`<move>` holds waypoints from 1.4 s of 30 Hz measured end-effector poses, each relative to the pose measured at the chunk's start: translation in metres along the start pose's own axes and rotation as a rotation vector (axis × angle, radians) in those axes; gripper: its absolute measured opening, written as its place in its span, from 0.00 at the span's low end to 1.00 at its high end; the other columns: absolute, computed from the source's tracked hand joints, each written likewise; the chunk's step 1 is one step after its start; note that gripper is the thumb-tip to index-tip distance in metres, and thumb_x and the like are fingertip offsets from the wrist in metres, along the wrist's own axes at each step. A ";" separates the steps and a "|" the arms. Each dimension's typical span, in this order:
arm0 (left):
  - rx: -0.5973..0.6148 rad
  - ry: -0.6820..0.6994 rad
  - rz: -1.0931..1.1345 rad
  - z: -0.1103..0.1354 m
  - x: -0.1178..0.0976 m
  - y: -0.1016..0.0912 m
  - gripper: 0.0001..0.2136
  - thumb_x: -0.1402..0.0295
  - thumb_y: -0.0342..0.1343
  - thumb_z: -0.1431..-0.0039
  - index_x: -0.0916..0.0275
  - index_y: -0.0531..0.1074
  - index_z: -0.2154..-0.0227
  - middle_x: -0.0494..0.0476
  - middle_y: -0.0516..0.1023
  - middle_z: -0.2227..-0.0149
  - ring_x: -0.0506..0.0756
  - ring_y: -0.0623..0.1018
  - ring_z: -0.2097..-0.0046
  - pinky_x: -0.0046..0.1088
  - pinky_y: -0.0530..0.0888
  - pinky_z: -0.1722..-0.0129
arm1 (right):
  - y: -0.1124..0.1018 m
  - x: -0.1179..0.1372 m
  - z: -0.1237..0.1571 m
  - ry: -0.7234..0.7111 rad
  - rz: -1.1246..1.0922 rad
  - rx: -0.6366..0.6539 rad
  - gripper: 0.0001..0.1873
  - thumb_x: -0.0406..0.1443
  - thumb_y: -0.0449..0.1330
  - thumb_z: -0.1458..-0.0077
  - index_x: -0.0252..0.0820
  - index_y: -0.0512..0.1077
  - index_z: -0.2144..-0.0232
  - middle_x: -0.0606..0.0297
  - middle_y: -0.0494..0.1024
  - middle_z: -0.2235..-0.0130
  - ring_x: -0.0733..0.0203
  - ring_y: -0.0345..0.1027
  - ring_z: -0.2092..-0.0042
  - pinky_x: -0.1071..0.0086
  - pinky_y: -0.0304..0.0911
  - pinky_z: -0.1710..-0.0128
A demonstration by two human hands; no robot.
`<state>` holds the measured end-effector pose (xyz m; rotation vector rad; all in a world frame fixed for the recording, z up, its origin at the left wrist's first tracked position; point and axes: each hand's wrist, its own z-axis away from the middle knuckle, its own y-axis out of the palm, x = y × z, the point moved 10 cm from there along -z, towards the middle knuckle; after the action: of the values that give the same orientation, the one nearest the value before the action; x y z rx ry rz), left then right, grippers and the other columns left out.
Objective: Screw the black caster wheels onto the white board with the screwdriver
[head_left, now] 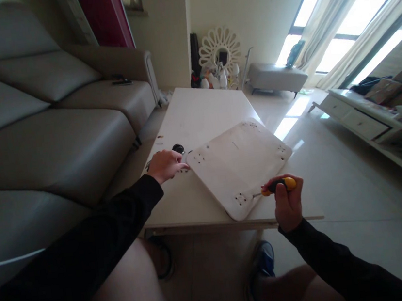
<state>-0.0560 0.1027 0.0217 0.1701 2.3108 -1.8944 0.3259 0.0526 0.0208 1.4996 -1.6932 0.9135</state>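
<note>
My right hand (288, 203) is wrapped round a screwdriver (279, 186) with a yellow and black handle. Its metal shaft points left over the near right part of a white board (241, 165) with rounded corners. Groups of small dark holes mark the board's corners, and it lies at an angle on a white table (203, 108). Beside the board's left corner, my left hand (166, 165) is low over the table with its fingers drawn together; what they hold, if anything, is hidden. Small dark pieces (183, 171) lie by its fingertips, and a round black object (178, 148) sits just behind it.
A grey sofa (84, 130) runs along the left, with a dark item (121, 81) on its seat. On the right stands a white drawer cabinet (361, 116) loaded with things. A bench (276, 77) and a white ornate mirror frame (218, 46) are at the back.
</note>
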 end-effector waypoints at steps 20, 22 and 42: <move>0.072 -0.216 0.510 0.006 0.038 0.025 0.12 0.58 0.66 0.42 0.63 0.83 0.65 0.58 0.84 0.68 0.52 0.78 0.73 0.28 0.71 0.70 | 0.072 0.013 0.000 -0.039 -0.075 0.170 0.09 0.42 0.56 0.32 0.49 0.62 0.53 0.69 0.75 0.65 0.65 0.71 0.68 0.68 0.70 0.69; 0.170 -0.251 0.734 0.009 0.033 0.043 0.14 0.61 0.64 0.39 0.66 0.82 0.56 0.61 0.86 0.60 0.50 0.77 0.77 0.27 0.72 0.74 | 0.073 0.015 0.000 -0.055 -0.074 0.195 0.09 0.42 0.57 0.32 0.49 0.62 0.53 0.69 0.75 0.65 0.64 0.72 0.68 0.67 0.70 0.69; 0.450 -0.360 1.169 0.022 -0.015 0.065 0.35 0.70 0.60 0.39 0.59 0.60 0.29 0.69 0.76 0.38 0.50 0.84 0.70 0.22 0.56 0.82 | 0.074 0.016 0.009 -0.072 -0.155 0.224 0.11 0.43 0.57 0.33 0.51 0.62 0.51 0.68 0.74 0.65 0.63 0.69 0.69 0.66 0.67 0.70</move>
<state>-0.0281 0.0940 -0.0423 0.8962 1.0475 -1.5166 0.2500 0.0433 0.0257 1.8046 -1.5387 1.0010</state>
